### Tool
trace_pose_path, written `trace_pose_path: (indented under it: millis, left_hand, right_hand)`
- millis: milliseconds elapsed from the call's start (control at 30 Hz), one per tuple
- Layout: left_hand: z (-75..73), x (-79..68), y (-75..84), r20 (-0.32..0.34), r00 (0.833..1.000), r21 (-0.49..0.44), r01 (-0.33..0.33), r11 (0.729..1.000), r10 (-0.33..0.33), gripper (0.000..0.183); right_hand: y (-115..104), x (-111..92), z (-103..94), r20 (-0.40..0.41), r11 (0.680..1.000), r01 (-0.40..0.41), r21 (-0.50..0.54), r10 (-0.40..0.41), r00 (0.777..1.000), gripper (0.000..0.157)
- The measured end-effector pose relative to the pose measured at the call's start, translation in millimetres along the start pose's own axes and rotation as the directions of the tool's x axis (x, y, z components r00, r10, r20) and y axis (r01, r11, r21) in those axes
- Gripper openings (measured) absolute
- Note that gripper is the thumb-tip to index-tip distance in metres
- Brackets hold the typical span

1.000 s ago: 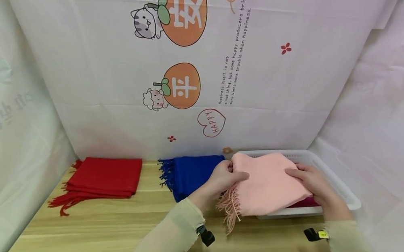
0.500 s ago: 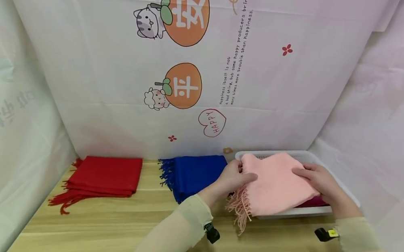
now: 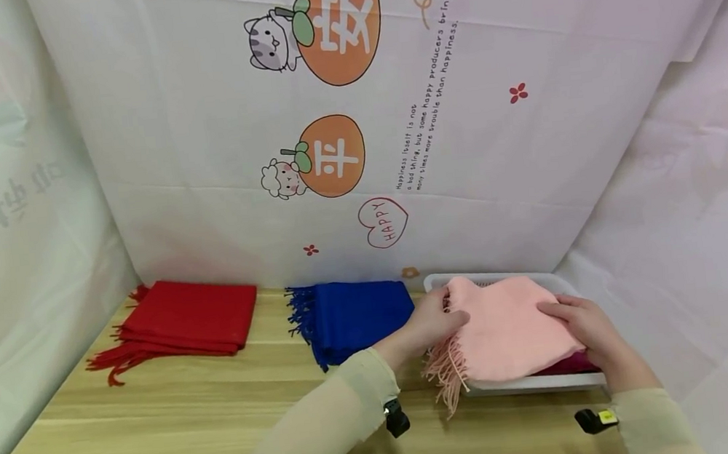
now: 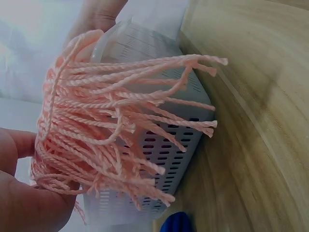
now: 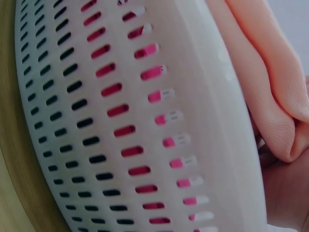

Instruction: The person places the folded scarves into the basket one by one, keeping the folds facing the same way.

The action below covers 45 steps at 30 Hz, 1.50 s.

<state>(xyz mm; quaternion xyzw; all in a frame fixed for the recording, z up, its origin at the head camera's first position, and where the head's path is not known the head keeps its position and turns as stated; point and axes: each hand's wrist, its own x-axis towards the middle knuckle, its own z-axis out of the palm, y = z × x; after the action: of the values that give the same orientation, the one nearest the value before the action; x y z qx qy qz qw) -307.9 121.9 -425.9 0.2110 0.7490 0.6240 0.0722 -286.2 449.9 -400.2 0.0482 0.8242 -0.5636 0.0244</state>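
A folded pink scarf (image 3: 512, 330) with a twisted fringe (image 4: 111, 116) is held over a white slotted basket (image 3: 537, 384). My left hand (image 3: 432, 319) grips its left edge, thumb on top, and the fringe hangs down past the basket's near left corner. On the right edge, my right hand (image 3: 587, 322) pinches the folded layers, thumb above and fingers beneath. Under the pink scarf, a magenta cloth (image 3: 571, 364) shows inside the basket, and its colour appears through the slots in the right wrist view.
A folded blue scarf (image 3: 360, 319) lies left of the basket, close to my left hand. Farther left is a folded red scarf (image 3: 191, 317). White printed sheets (image 3: 200, 162) wall in the wooden table (image 3: 160, 429) at the back and sides.
Both hands have shifted to the right with the pink scarf between them, farther over the basket. More of the blue scarf's right side shows. The red scarf stays in place.
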Motion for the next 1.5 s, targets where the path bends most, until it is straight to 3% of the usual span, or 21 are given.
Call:
trace_pose_path:
  millis: [333, 500, 667, 933, 1200, 1500]
  left_hand:
    - [16.0, 13.1, 0.8, 0.007, 1.0, 0.102, 0.014, 0.995, -0.014, 0.069]
    - [21.0, 16.6, 0.5, 0.03, 1.0, 0.094, -0.008, 0.996, 0.006, 0.067]
    - [24.5, 22.3, 6.0, -0.008, 1.0, 0.132, 0.024, 0.991, -0.023, 0.06]
    - [31.2, 33.9, 11.5, -0.011, 0.999, 0.122, 0.052, 0.991, -0.051, 0.044]
    - [36.8, 36.4, 12.5, -0.045, 0.993, 0.172, 0.117, 0.978, -0.111, 0.059]
    - [41.5, 39.8, 15.3, -0.049, 0.992, 0.186, 0.121, 0.975, -0.114, 0.054]
  right_hand:
    - [3.7, 0.7, -12.9, -0.003, 0.999, 0.002, 0.048, -0.002, 1.0, 0.08]
    - [8.0, 2.2, -17.2, -0.013, 0.999, 0.013, 0.031, -0.012, 1.0, 0.075]
    - [12.5, 6.0, -21.2, -0.018, 0.999, 0.003, 0.045, -0.002, 1.0, 0.069]
    - [16.8, 9.7, -31.4, -0.018, 1.0, -0.019, -0.002, 0.019, 1.0, 0.082]
    - [22.9, 11.8, -38.5, -0.031, 1.0, -0.026, 0.001, 0.026, 0.999, 0.085]
    - [33.8, 17.4, -43.1, -0.058, 0.998, -0.042, 0.036, 0.044, 0.997, 0.083]
